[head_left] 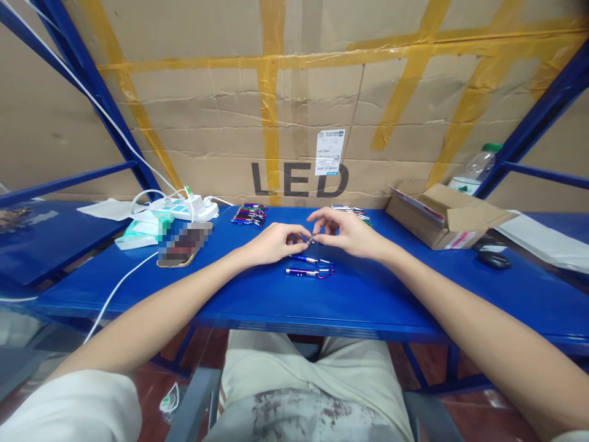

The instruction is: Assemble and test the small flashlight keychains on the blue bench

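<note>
Over the blue table point(257, 301), my left hand point(276, 242) and my right hand point(347, 232) meet fingertip to fingertip, both pinched on a small metallic piece point(312, 239) too small to name. Just below them lie two purple keychain flashlights point(307, 266) with clips, side by side on the table. A bundle of several coloured keychain flashlights point(249, 215) lies at the back, left of my hands. More of them point(354, 211) show behind my right hand, partly hidden.
A white power strip point(186, 208) with cables and a teal and white box point(140, 233) sit at the back left, a blurred object point(184, 244) beside them. An open cardboard box point(442, 218), a plastic bottle point(476, 167) and a black mouse point(493, 259) stand at right. A taped cardboard wall marked LED backs the table.
</note>
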Demonstrator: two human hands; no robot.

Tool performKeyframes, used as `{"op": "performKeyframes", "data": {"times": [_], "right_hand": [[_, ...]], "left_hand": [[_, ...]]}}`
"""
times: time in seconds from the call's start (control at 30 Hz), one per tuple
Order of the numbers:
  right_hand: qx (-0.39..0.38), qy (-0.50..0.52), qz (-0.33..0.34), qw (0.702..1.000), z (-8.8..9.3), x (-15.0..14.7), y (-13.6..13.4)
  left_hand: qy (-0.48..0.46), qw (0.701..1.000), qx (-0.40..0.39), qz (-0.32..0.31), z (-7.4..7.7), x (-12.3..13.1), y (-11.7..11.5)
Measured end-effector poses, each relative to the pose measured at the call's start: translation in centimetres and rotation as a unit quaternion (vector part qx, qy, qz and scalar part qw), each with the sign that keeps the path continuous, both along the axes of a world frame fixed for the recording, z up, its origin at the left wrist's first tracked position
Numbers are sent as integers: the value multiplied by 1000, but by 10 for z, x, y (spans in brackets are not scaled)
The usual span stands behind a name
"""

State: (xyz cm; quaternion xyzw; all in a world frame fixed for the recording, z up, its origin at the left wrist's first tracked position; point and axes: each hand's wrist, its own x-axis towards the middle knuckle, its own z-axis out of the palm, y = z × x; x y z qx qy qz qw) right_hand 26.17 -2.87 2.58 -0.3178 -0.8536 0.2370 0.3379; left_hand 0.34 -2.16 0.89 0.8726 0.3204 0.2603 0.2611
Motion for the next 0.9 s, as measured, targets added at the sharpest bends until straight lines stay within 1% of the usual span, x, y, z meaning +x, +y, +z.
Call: {"op": "performKeyframes", "data": {"times": [0.73,0.83,0.9], "right_hand": [[1,2,-3,1000,-1,2,1],[-1,13,-12,1000,1,3,-1],[3,17,-24,1000,4,3,-3]], "left_hand": [[5,1000,14,-2,0,0,0],[-9,999,33,-4,0,0,0],[-11,997,75,-4,2,-1,0]]}}
